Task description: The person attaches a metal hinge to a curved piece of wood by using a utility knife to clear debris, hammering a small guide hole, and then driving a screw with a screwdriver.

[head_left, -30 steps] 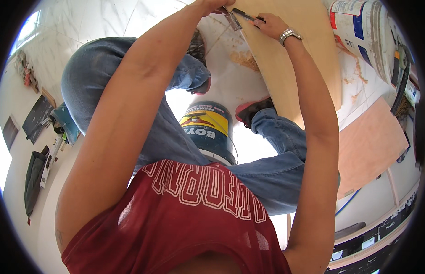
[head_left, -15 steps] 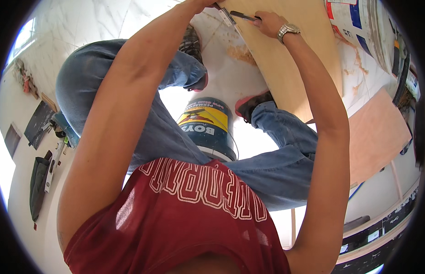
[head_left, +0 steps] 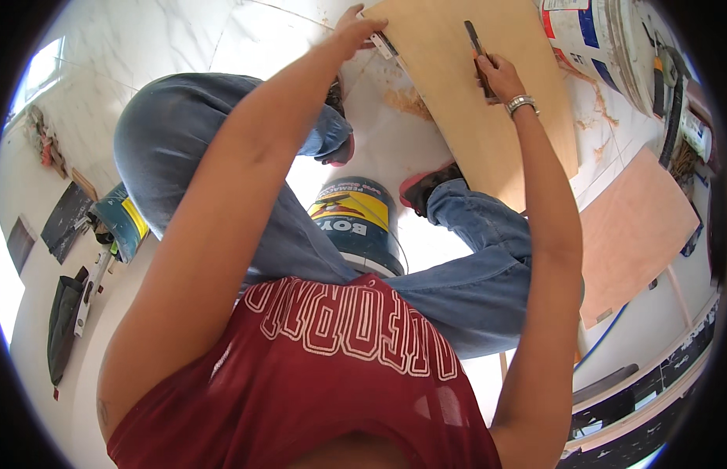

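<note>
A pale wooden panel (head_left: 457,102) lies at a slant in front of me, past my feet. My right hand (head_left: 500,78) is closed around a chisel (head_left: 473,37), its dark blade pointing away over the panel's face. At the panel's far left corner, my left hand (head_left: 359,35) has its fingers spread and touches the edge. Just below those fingers, a metal hinge (head_left: 384,47) sits along that edge.
A dark paint bucket (head_left: 351,223) stands between my legs. Wood shavings (head_left: 406,103) lie on the tiled floor beside the panel. To the right are a white bucket (head_left: 605,47) and a second wooden sheet (head_left: 637,234). Tools and a dark bag (head_left: 65,320) lie left.
My right hand has lifted the chisel off the hinge and moved right over the panel. My left hand has come nearer, its fingers now spread at the corner.
</note>
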Action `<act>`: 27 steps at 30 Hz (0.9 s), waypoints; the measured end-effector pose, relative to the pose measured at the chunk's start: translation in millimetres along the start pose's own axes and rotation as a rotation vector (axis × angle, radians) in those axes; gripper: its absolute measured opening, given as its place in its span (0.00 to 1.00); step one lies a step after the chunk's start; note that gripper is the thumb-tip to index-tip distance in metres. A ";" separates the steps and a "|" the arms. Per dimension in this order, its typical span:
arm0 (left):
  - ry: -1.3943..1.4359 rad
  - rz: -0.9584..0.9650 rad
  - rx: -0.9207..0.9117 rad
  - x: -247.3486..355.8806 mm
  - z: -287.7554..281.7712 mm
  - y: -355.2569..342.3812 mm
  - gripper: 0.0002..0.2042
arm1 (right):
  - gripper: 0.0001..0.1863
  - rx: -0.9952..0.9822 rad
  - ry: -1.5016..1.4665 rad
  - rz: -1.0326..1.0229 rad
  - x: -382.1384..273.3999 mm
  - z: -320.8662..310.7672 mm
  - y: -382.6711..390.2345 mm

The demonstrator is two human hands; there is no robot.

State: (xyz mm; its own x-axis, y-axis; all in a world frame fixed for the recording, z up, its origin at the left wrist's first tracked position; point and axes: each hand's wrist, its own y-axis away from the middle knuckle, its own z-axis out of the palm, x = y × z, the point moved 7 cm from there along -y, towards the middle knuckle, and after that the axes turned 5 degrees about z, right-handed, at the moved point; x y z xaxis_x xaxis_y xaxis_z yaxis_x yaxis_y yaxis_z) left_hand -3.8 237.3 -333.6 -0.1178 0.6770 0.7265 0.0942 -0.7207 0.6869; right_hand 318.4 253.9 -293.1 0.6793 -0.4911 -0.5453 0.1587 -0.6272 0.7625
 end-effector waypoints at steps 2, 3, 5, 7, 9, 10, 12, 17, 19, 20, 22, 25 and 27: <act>0.079 -0.023 0.043 -16.5 12.5 0.9 0.46 | 0.18 0.063 -0.279 0.043 19.8 10.2 -4.5; 0.094 -0.029 0.142 -21.8 19.9 9.1 0.42 | 0.19 0.109 -0.347 0.065 29.4 13.9 -4.6; -0.145 0.107 0.396 -19.6 4.6 29.6 0.31 | 0.20 0.156 -0.367 0.056 24.4 27.6 -7.2; -0.618 0.372 0.366 -1.5 16.4 57.9 0.27 | 0.20 0.188 -0.375 0.074 39.0 26.9 -2.2; -1.077 0.660 0.332 20.7 32.2 76.5 0.24 | 0.21 0.222 -0.379 0.076 46.6 17.8 2.1; -1.140 0.733 0.275 20.7 31.4 80.7 0.19 | 0.21 0.197 -0.422 0.086 46.4 22.0 2.0; -1.205 0.811 0.213 22.2 29.9 80.6 0.15 | 0.22 0.176 -0.469 0.094 47.9 23.8 2.5; -1.323 0.904 -0.045 34.2 43.1 64.6 0.08 | 0.22 0.175 -0.475 0.079 53.6 24.1 -4.1; -1.397 0.935 -0.126 38.8 51.8 60.6 0.08 | 0.22 0.182 -0.474 0.091 58.6 25.3 -3.1; -1.472 0.963 -0.204 39.1 58.0 60.4 0.08 | 0.21 0.186 -0.471 0.099 58.8 25.7 -3.2; -1.593 1.019 -0.274 42.3 72.0 59.6 0.09 | 0.21 0.181 -0.451 0.104 59.2 26.6 -4.3; -1.713 1.071 -0.338 40.6 82.9 63.7 0.11 | 0.21 0.188 -0.405 0.106 62.3 26.5 -5.1; -1.710 1.070 -0.335 34.3 82.9 68.4 0.12 | 0.21 0.200 -0.381 0.108 65.2 25.0 -3.6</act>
State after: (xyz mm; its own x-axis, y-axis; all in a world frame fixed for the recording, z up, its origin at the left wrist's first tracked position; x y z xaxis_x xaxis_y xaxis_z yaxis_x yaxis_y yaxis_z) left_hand 80.6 223.7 -259.9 0.7240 -0.6694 0.1665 -0.6898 -0.7022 0.1764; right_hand 344.2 209.0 -340.1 0.3661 -0.7246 -0.5838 -0.0664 -0.6461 0.7603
